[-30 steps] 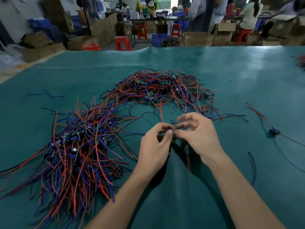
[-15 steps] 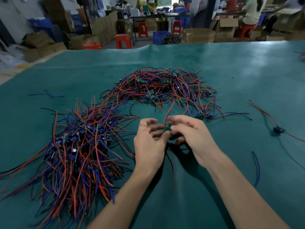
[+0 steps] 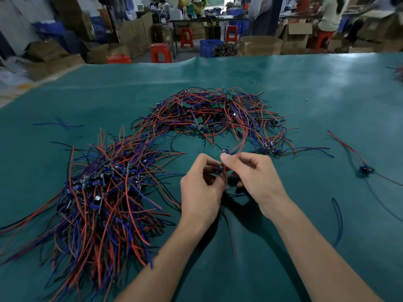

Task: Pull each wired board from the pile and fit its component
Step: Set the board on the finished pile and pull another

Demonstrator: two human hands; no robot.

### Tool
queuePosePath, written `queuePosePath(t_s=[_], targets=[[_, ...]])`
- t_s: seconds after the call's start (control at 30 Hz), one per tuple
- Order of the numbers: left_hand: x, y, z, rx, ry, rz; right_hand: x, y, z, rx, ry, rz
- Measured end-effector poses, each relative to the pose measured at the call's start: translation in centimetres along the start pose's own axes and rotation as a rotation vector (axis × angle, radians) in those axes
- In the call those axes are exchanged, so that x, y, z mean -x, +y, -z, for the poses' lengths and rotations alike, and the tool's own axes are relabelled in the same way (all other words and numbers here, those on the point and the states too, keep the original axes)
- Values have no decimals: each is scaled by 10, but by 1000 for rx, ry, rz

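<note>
Above green worktop, left hand and right hand both pinching one wired board; no legible markings.

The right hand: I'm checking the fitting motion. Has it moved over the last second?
Yes. The right hand now sits slightly nearer the far pile of wired boards, its thumb raised, pinching the wired board with the left hand.

Smooth, faintly glossy teal table cover; plastic-sheathed wires; cardboard boxes.
</note>
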State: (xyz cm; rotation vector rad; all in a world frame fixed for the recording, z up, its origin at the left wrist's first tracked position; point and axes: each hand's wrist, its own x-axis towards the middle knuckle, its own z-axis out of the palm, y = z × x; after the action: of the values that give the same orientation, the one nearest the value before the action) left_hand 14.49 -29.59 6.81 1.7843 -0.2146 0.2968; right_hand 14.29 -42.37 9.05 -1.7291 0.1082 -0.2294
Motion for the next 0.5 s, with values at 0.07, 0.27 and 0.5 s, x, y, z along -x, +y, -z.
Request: queuePosePath(t_s=[0.07, 0.27, 0.5], targets=[[1, 1, -1, -11, -15, -30, -2, 0, 2, -64, 26, -29], [-1, 4, -5, 215, -93, 153, -3, -1, 9, -287, 40, -80], [0, 1, -7, 196, -189, 211, -13, 11, 15, 45, 230, 76]])
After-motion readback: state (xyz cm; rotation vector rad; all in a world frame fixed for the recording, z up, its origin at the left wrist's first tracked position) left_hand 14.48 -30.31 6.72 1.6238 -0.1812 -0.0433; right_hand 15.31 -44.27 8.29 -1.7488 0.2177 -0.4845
